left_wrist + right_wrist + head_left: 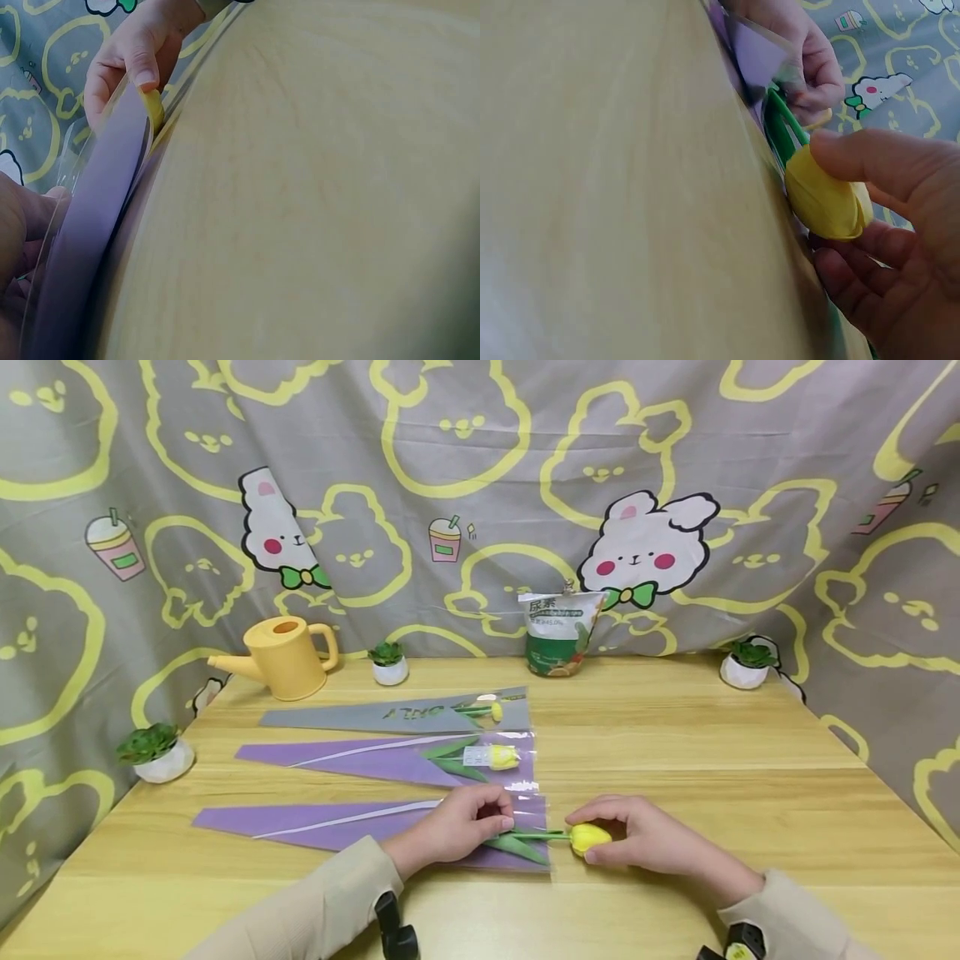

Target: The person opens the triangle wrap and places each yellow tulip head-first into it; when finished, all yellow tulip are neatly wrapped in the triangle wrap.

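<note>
My right hand [647,837] pinches the yellow head of an artificial tulip [589,839] between thumb and fingers. The tulip's green stem and leaves [521,847] lie partly in a purple flower sleeve [322,825] with a clear front, and its head sticks out past the wide open end. At that sleeve, my left hand [467,822] pinches the clear film near the mouth with curled fingers. In the left wrist view, the purple back of the sleeve stands slightly off the table. The right wrist view shows my thumb on top of the yellow petals, fingers underneath.
Beyond lie another purple sleeve [337,755] and a grey sleeve [330,718], each holding a yellow tulip. A yellow watering can [288,656], a green-and-white pouch [558,639] and small potted succulents [390,665] stand along the back and left. A patterned curtain [480,468] hangs behind the table.
</note>
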{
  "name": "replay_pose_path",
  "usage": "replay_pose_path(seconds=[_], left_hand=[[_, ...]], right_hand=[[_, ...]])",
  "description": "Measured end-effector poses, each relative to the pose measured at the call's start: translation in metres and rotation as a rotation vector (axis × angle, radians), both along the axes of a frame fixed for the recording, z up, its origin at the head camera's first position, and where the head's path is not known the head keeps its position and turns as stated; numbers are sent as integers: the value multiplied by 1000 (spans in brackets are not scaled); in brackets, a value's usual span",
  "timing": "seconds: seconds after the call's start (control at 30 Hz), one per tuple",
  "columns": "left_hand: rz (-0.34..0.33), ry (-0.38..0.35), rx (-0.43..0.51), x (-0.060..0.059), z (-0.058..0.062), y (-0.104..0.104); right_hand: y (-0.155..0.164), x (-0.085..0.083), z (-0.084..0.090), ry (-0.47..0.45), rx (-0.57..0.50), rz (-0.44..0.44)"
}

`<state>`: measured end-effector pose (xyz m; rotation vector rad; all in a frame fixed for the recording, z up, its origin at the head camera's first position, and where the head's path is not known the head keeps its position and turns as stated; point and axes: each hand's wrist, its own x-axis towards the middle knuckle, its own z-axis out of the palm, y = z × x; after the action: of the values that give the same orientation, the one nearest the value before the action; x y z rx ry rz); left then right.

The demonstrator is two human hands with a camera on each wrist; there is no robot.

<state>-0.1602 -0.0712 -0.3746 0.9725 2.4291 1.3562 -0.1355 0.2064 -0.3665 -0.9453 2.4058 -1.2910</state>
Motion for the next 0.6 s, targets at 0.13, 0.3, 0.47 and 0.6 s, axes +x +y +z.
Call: replay_pose_path(seconds=[0.13,0.3,0.47,0.6], left_hand=[[0,6,1,0,0,0],[8,27,-22,1,1,0],[10,33,-31,1,5,0],[12,40,-32,0,8,1]], right_hand=[[-4,1,0,-17,-20,-27],[-7,3,2,0,-39,-48],[-11,4,4,-41,-56,-79],[-19,2,2,-66,-66,-72]])
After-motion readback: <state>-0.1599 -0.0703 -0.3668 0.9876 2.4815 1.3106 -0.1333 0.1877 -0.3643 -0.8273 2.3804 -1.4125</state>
